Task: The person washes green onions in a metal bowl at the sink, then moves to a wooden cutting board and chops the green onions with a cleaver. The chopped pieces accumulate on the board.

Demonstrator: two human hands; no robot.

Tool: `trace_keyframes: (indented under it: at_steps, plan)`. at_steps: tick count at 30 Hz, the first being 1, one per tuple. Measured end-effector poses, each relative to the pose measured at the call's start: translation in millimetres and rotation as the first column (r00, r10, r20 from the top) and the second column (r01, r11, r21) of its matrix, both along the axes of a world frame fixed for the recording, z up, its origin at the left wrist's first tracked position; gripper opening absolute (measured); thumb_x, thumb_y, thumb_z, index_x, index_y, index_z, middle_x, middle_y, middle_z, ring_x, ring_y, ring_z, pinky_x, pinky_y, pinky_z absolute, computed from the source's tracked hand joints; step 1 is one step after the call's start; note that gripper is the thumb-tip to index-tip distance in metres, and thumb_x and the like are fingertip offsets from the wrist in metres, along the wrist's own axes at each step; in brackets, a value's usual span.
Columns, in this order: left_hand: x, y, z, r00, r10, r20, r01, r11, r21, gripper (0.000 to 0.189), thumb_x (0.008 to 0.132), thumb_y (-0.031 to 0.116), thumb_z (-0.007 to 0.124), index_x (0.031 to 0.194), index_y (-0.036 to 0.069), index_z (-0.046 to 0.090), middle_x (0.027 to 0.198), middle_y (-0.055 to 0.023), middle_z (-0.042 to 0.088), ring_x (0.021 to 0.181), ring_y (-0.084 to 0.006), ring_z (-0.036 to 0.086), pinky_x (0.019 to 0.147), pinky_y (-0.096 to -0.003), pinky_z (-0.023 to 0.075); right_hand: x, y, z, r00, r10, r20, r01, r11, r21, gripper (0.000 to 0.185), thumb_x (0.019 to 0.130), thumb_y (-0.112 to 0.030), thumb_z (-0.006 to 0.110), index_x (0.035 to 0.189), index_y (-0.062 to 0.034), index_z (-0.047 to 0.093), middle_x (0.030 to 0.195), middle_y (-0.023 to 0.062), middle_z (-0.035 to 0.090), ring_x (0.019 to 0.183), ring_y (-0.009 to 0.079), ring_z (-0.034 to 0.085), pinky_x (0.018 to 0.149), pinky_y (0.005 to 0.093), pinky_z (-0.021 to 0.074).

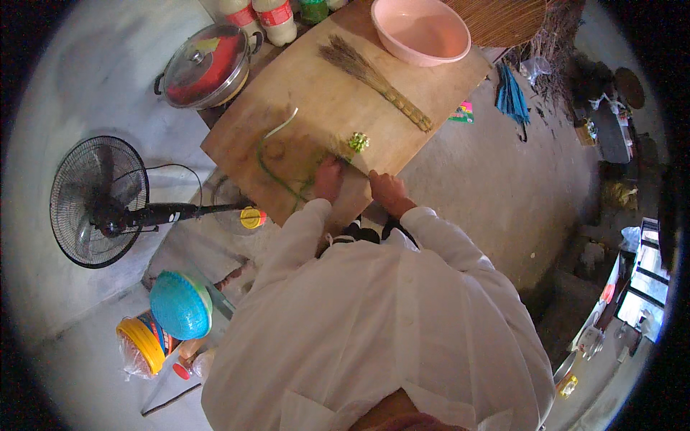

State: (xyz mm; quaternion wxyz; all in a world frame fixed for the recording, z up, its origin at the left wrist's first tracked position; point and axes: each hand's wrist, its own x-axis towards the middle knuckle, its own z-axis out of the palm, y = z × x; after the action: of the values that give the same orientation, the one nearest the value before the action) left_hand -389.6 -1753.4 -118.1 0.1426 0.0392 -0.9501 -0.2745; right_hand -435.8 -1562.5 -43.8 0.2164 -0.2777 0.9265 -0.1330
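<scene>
My left hand (328,178) is curled down over thin green stalks (304,189) on a wooden board (226,145). My right hand (387,189), to its right at the board's near edge, is closed around the handle of what looks like a knife (357,168); its blade points up-left towards my left fingers. Just beyond the blade lies a small heap of chopped green and white pieces (358,142). A long green onion (269,171) with a white end curves across the board to the left of my left hand. The fingertips of my left hand are hard to make out.
A straw hand brush (377,83) and a pink basin (423,29) rest at the board's far side. Beyond its left corner are a lidded pan (205,67) and filled bottles (276,21). A black fan (102,202) stands left; a blue umbrella (512,97) lies right.
</scene>
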Motion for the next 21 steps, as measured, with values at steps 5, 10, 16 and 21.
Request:
trace_keyframes:
  at_steps: [5, 10, 16, 21]
  plan:
    - [-2.0, -3.9, -3.5, 0.983, 0.017, 0.185, -0.019, 1.000, 0.009, 0.018, 0.079, 0.009, 0.055, 0.092, 0.005, 0.066, 0.100, -0.0177, 0.062, 0.094, -0.0384, 0.059, 0.079, -0.0487, 0.0489, 7.5, -3.5, -5.0, 0.999, 0.001, -0.037, 0.000, 0.999, 0.034, 0.017, 0.087, -0.013, 0.049, 0.102, -0.0044, 0.050, 0.086, 0.0219, 0.066, 0.081, 0.0423, 0.066, 0.067, 0.0531, 0.0521]
    - [-2.3, -0.7, -7.5, 0.978, 0.068, 0.195, -0.063, 0.998, -0.031, 0.017, 0.076, 0.007, 0.055, 0.087, 0.004, 0.068, 0.095, -0.0181, 0.062, 0.087, -0.0375, 0.060, 0.075, -0.0460, 0.0505, 1.6, -16.0, 5.1, 1.000, 0.021, 0.013, -0.021, 1.000, 0.006, 0.016, 0.085, -0.012, 0.053, 0.097, -0.0029, 0.052, 0.086, 0.0227, 0.066, 0.081, 0.0417, 0.066, 0.068, 0.0527, 0.0522]
    - [-8.7, -0.1, -1.6, 0.976, 0.059, 0.212, -0.055, 0.998, -0.026, 0.021, 0.077, 0.007, 0.056, 0.094, 0.004, 0.067, 0.098, -0.0157, 0.061, 0.092, -0.0350, 0.060, 0.077, -0.0446, 0.0512, -12.2, -19.8, -15.7, 0.996, -0.061, 0.071, 0.068, 0.992, -0.107, 0.018, 0.088, -0.017, 0.052, 0.091, 0.0002, 0.053, 0.081, 0.0267, 0.063, 0.082, 0.0460, 0.062, 0.069, 0.0542, 0.0498]
    - [-12.2, 5.2, -2.2, 0.981, 0.000, 0.194, -0.015, 0.997, 0.076, 0.019, 0.079, 0.008, 0.056, 0.094, 0.003, 0.066, 0.101, -0.0141, 0.061, 0.099, -0.0325, 0.057, 0.085, -0.0416, 0.0491, -26.9, 7.4, -18.4, 0.999, -0.012, 0.031, 0.022, 0.941, -0.336, 0.019, 0.090, -0.019, 0.050, 0.088, -0.0003, 0.053, 0.080, 0.0276, 0.061, 0.081, 0.0492, 0.059, 0.068, 0.0568, 0.0465]
